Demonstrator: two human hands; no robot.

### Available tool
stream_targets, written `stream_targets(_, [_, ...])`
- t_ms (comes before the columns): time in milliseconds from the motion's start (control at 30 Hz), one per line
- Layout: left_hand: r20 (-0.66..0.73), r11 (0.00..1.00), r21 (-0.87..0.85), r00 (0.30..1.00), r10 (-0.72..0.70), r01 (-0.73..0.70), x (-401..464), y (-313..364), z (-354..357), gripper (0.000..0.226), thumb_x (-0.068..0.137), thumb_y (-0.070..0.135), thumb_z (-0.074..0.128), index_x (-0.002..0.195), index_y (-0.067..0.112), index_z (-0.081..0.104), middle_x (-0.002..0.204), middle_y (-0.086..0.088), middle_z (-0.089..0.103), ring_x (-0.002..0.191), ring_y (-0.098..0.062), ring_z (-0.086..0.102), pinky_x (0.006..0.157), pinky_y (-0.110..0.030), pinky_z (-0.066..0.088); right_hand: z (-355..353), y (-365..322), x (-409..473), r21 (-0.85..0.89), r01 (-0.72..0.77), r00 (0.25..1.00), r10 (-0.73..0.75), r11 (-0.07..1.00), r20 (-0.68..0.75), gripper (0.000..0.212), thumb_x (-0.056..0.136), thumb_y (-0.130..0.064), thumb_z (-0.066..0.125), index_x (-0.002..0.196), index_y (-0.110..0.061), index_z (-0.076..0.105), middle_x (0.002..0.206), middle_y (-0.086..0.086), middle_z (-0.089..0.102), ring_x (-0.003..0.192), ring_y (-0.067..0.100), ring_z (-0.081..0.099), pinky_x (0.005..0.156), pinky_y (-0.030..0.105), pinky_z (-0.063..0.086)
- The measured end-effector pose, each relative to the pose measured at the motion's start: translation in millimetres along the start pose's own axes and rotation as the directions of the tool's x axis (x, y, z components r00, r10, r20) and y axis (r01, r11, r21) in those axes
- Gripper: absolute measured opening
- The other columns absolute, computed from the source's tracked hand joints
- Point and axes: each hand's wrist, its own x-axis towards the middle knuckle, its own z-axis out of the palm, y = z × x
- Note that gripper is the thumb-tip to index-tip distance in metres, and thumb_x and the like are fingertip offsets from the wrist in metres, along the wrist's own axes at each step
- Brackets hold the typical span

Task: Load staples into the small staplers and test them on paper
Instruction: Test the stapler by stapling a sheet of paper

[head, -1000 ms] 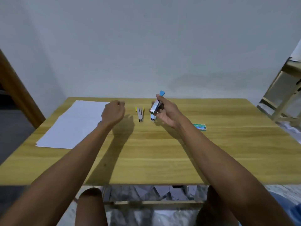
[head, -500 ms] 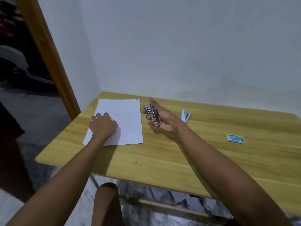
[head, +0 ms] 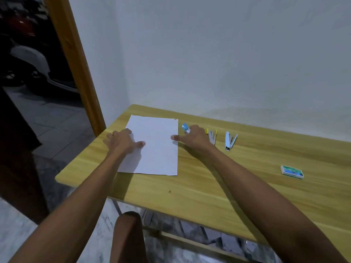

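white paper lies under your flat, spread left hand; your right hand grips the blue stapler at its edge. two staplers lie gaping, seemingly untested.

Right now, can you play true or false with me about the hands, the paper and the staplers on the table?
1. The left hand rests on the paper. True.
2. The right hand holds a stapler with a blue tip. True.
3. The green staple box lies on the paper. False: it lies on the bare table, far to the right of the paper.
4. Three staplers lie loose on the table. False: only two do, a yellow-tipped stapler and a white one, both splayed open.
5. The paper is crumpled into a ball. False: it lies flat.
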Motion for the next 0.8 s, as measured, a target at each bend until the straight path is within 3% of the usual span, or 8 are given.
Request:
stream_targets(100, [-0.001, 0.993, -0.117, 1.000, 0.006, -0.006, 0.3, 2.2, -1.4, 0.070, 0.073, 0.049, 0.081, 0.132, 0.022, 0.054, 0.141, -0.013, 0.049, 0.132, -0.037, 0.037, 0.105, -0.045, 0.029, 11.2, 7.5, 6.7, -0.358, 0.039, 0.999, -0.025, 0.933, 0.043, 0.055, 0.072, -0.052, 0.078, 0.101, -0.011, 0.057, 0.098, 0.004, 0.060, 0.088, 0.024, 0.059, 0.064, 0.032, 0.042])
stream_targets(200, [-0.003, 0.892, -0.452, 1.000, -0.027, 0.023, 0.9, -2.9, -7.5, 0.061, 0.070, 0.015, 0.087, 0.124, 0.019, 0.058, 0.137, -0.012, 0.051, 0.114, -0.030, 0.052, 0.089, -0.038, 0.048, 13.2, 4.8, 11.7, -0.345, 0.053, 0.998, -0.036, 0.937, 0.055, 0.045, 0.074, -0.047, 0.078, 0.090, -0.012, 0.056, 0.090, 0.005, 0.060, 0.084, 0.026, 0.059, 0.060, 0.031, 0.039])
stream_targets(300, [0.114, 0.779, -0.624, 0.993, 0.017, 0.058, 5.4, -8.7, -20.1, 0.051, 0.072, 0.001, 0.083, 0.117, 0.018, 0.064, 0.127, -0.016, 0.057, 0.104, -0.032, 0.060, 0.083, -0.038, 0.054, 12.8, 8.3, 12.0, -0.344, 0.069, 0.997, -0.054, 0.936, 0.053, 0.048, 0.075, -0.045, 0.077, 0.106, -0.012, 0.060, 0.104, 0.004, 0.062, 0.093, 0.024, 0.058, 0.069, 0.033, 0.045])
stream_targets(433, [0.208, 0.688, -0.721, 0.973, 0.098, 0.084, 8.6, -3.1, -42.5, 0.039, 0.078, -0.002, 0.078, 0.107, 0.022, 0.070, 0.121, -0.018, 0.061, 0.099, -0.031, 0.063, 0.084, -0.040, 0.056, 8.0, 6.2, 8.1, -0.028, 0.010, 1.000, -0.010, 1.000, -0.015, 0.059, 0.075, -0.042, 0.080, 0.122, -0.016, 0.054, 0.112, -0.001, 0.059, 0.101, 0.020, 0.060, 0.083, 0.035, 0.053])
stream_targets(533, [0.212, 0.629, -0.775, 0.965, 0.157, 0.068, 10.1, -0.6, -58.4, 0.039, 0.078, 0.002, 0.079, 0.106, 0.028, 0.069, 0.127, -0.014, 0.059, 0.112, -0.031, 0.061, 0.099, -0.046, 0.051, -3.0, -6.1, 9.0, 0.342, -0.161, 0.987, 0.145, 0.926, 0.074, 0.049, 0.076, -0.033, 0.083, 0.111, -0.016, 0.053, 0.084, -0.001, 0.056, 0.060, 0.011, 0.050, 0.043, 0.021, 0.039])
stream_targets(600, [0.205, 0.625, -0.779, 0.961, 0.187, 0.044, 9.0, -1.0, -64.6, 0.038, 0.076, 0.006, 0.081, 0.105, 0.026, 0.069, 0.120, -0.012, 0.064, 0.109, -0.029, 0.063, 0.099, -0.045, 0.051, -12.1, -11.9, 11.8, 0.487, -0.155, 0.988, 0.137, 0.860, 0.071, 0.045, 0.078, -0.023, 0.082, 0.113, -0.013, 0.056, 0.073, 0.001, 0.051, 0.048, 0.009, 0.036, 0.038, 0.019, 0.027])
stream_targets(700, [0.088, 0.653, -0.754, 0.975, 0.203, -0.068, 2.7, 1.0, -68.5, 0.024, 0.074, 0.010, 0.083, 0.092, 0.019, 0.070, 0.094, -0.004, 0.072, 0.091, -0.020, 0.068, 0.079, -0.033, 0.057, -30.1, -19.2, 5.8, 0.499, 0.040, 0.999, -0.044, 0.866, -0.004, 0.047, 0.083, -0.019, 0.079, 0.125, -0.015, 0.059, 0.073, 0.002, 0.052, 0.040, 0.005, 0.037, 0.037, 0.019, 0.028])
stream_targets(800, [-0.034, 0.671, -0.715, 0.969, 0.246, -0.195, 1.6, 0.9, -69.5, 0.018, 0.074, 0.019, 0.084, 0.078, 0.009, 0.070, 0.079, -0.005, 0.064, 0.074, -0.020, 0.058, 0.066, -0.028, 0.047, -46.0, -22.0, -0.1, 0.313, 0.150, 0.984, -0.173, 0.938, 0.047, 0.041, 0.079, -0.022, 0.083, 0.116, -0.014, 0.067, 0.072, -0.008, 0.049, 0.037, 0.000, 0.042, 0.039, 0.014, 0.031])
